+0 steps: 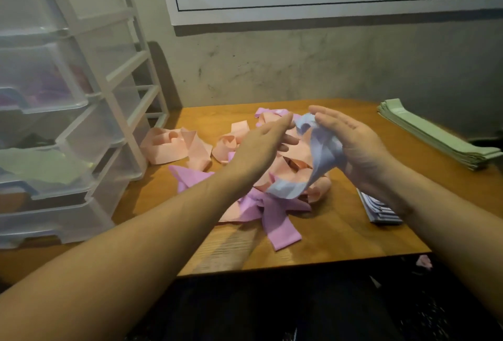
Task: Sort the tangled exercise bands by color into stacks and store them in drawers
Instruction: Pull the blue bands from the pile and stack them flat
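A light blue band [324, 155] hangs between my hands above the tangled pile. My right hand [353, 144] holds it against the palm under the thumb. My left hand [258, 147] pinches its upper end with the fingertips. Its lower loop rests on the pile of peach bands [174, 147] and purple bands [277, 221] in the middle of the wooden table [334, 237]. A flat stack of green bands [435, 139] lies at the back right. Beside my right forearm, partly hidden by it, lies a small stack of blue bands [381, 212].
A white plastic drawer unit [114, 90] stands at the left with drawers pulled out; one drawer holds green bands [40, 169] and another holds purple ones [43, 87]. A wall with a white board runs behind the table. A small pink scrap [424, 261] lies below the table's front right corner.
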